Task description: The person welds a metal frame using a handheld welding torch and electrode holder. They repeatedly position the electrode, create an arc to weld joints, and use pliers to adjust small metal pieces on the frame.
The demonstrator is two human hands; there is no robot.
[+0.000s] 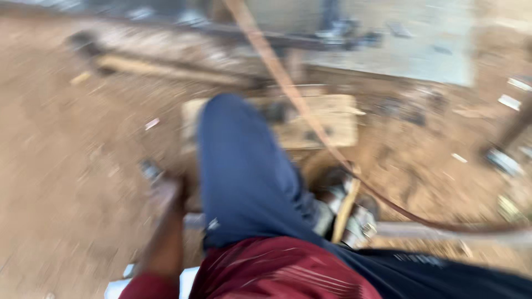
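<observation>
— Where is the left hand [169,191], and what is it doing?

— It reaches down past the raised knee in blue trousers [238,166], with the arm in a dark red sleeve [145,288] leading to it. The picture is badly smeared by motion. The hand lies against something dark and narrow at the near edge of a wooden block [327,119]. Whether the fingers are curled round it, pressed flat or spread, I cannot tell.

— And the right hand?

— Not visible. The leg and the red shirt [277,271] cover the place where it would be.

— Why would the hand sit so low, beside the knee?

— My judgement only: the person seems perched above the ground with one leg drawn up, and the arm drops straight down as if to steady or reach what lies beside the block. The grey bar [443,230] running off to the right, behind the leg from the hand, looks like something the body rests across.

— What else lies about the hand?

— Beyond it, on the far side of the knee, a long reddish strap or cord [288,88] slants down from above and curves away to the right. Under the knee there is a sandalled foot [354,216] with a pale stick [344,213] leaning by it. Bare brown earth [66,166] spreads out to the left of the hand, flecked with pale scraps.

— Any containers?

— None I can make out. A small white scrap [152,123] lies above the hand; nothing holds anything.
</observation>
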